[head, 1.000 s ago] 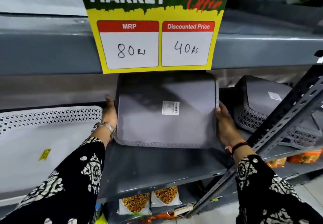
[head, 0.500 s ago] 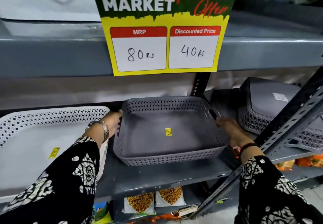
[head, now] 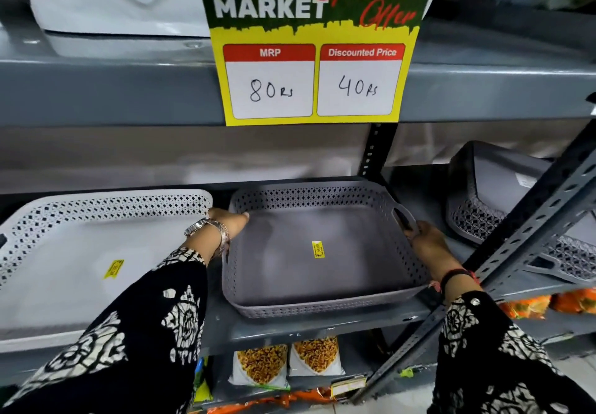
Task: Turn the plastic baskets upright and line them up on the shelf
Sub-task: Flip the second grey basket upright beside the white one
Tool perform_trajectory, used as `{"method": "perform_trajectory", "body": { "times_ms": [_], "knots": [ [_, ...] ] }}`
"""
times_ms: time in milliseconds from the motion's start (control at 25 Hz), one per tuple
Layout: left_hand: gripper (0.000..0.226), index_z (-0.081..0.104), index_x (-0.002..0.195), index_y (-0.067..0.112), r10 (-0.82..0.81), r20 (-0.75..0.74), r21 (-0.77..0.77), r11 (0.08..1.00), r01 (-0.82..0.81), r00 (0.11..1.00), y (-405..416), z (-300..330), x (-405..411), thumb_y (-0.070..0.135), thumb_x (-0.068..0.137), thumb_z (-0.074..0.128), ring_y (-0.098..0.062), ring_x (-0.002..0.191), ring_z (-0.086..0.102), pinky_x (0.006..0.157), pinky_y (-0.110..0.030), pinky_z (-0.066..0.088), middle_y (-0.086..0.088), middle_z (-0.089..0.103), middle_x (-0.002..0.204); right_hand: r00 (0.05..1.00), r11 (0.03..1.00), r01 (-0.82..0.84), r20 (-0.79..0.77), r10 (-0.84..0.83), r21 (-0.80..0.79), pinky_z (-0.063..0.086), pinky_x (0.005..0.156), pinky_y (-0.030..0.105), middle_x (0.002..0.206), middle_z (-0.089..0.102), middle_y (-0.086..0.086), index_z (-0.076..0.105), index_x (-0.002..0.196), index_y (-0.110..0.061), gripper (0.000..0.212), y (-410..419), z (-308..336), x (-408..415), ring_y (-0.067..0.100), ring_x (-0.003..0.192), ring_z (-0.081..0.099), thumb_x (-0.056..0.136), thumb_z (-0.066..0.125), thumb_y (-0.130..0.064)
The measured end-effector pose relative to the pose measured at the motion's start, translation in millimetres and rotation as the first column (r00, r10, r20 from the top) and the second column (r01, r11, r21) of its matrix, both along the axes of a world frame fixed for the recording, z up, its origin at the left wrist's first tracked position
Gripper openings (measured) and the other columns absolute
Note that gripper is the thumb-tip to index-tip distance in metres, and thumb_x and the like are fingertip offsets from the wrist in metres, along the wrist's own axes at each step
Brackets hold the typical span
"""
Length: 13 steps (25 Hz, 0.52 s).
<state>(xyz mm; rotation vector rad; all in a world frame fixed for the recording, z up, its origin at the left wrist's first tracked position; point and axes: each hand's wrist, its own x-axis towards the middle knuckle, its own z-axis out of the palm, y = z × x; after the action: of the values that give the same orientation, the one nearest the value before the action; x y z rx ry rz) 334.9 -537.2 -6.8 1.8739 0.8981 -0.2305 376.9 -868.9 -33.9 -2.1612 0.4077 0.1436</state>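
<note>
1. The grey basket, shallow and rectangular with rounded corners and diamond-perforated plastic walls, sits upright on the grey metal shelf.
2. The left hand closes over its left rim; the right hand grips the cut-out handle on its right wall.
3. A yellow sticker lies on its smooth floor.
4. A white basket of the same lattice stands upright just beside it.
5. To the right, another grey basket rests overturned, smooth base up.
</note>
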Motion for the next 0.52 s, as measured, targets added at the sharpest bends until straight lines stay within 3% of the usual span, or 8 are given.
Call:
{"method": "perform_trajectory", "body": {
  "times_ms": [80, 160, 280, 400, 520],
  "knots": [
    [0.07, 0.022, 0.144, -0.003, -0.132, -0.016, 0.233, 0.964, 0.132, 0.991, -10, 16, -12, 0.032, 0.092, 0.051, -0.036, 0.129, 0.045, 0.107, -0.039, 0.042, -0.023, 0.041, 0.144, 0.998, 0.989, -0.01, 0.067, 0.02, -0.147, 0.042, 0.095, 0.045, 0.124, 0.053, 0.028, 0.042, 0.125, -0.003, 0.035, 8, 9, -9, 0.041, 0.111, 0.052, 0.091, 0.04, -0.009],
    [0.056, 0.031, 0.138, -0.003, -0.29, 0.026, 0.483, 0.841, 0.242, 0.957, -18, 36, -27, 0.03, 0.095, 0.044, -0.036, 0.125, 0.049, 0.1, -0.036, 0.044, -0.024, 0.049, 0.137, 0.964, 0.969, -0.004, 0.257, 0.07, -0.248, 0.036, 0.103, 0.043, 0.14, 0.04, 0.026, 0.031, 0.134, 0.001, 0.046, 25, 19, -18, 0.04, 0.126, 0.041, 0.089, 0.04, -0.004],
    [0.043, 0.042, 0.131, -0.001, -0.424, 0.139, 0.704, 0.678, 0.211, 0.895, -1, 47, -52, 0.021, 0.094, 0.045, -0.037, 0.117, 0.054, 0.095, -0.036, 0.045, -0.025, 0.057, 0.127, 0.877, 0.945, -0.14, 0.407, 0.257, -0.295, 0.033, 0.105, 0.043, 0.142, 0.039, 0.025, 0.033, 0.135, 0.001, 0.045, 87, 34, -35, 0.039, 0.13, 0.038, 0.092, 0.041, -0.009],
    [0.042, 0.045, 0.13, -0.002, -0.453, 0.141, 0.78, 0.598, 0.183, 0.88, 59, 32, -82, 0.011, 0.09, 0.046, -0.036, 0.122, 0.049, 0.102, -0.038, 0.042, -0.024, 0.052, 0.131, 0.827, 0.907, -0.354, 0.377, 0.417, -0.227, 0.037, 0.101, 0.04, 0.136, 0.047, 0.024, 0.033, 0.136, -0.004, 0.047, 164, 37, -59, 0.036, 0.126, 0.043, 0.095, 0.036, -0.025],
    [0.044, 0.056, 0.122, -0.007, -0.481, 0.059, 0.892, 0.418, 0.17, 0.875, 129, 9, -114, 0.009, 0.081, 0.054, -0.043, 0.117, 0.056, 0.1, -0.05, 0.047, -0.028, 0.059, 0.126, 0.809, 0.854, -0.491, 0.273, 0.52, -0.173, 0.033, 0.105, 0.04, 0.145, 0.038, 0.018, 0.027, 0.14, -0.009, 0.051, 227, 27, -84, 0.033, 0.132, 0.037, 0.096, 0.035, -0.032]
  ]
}}
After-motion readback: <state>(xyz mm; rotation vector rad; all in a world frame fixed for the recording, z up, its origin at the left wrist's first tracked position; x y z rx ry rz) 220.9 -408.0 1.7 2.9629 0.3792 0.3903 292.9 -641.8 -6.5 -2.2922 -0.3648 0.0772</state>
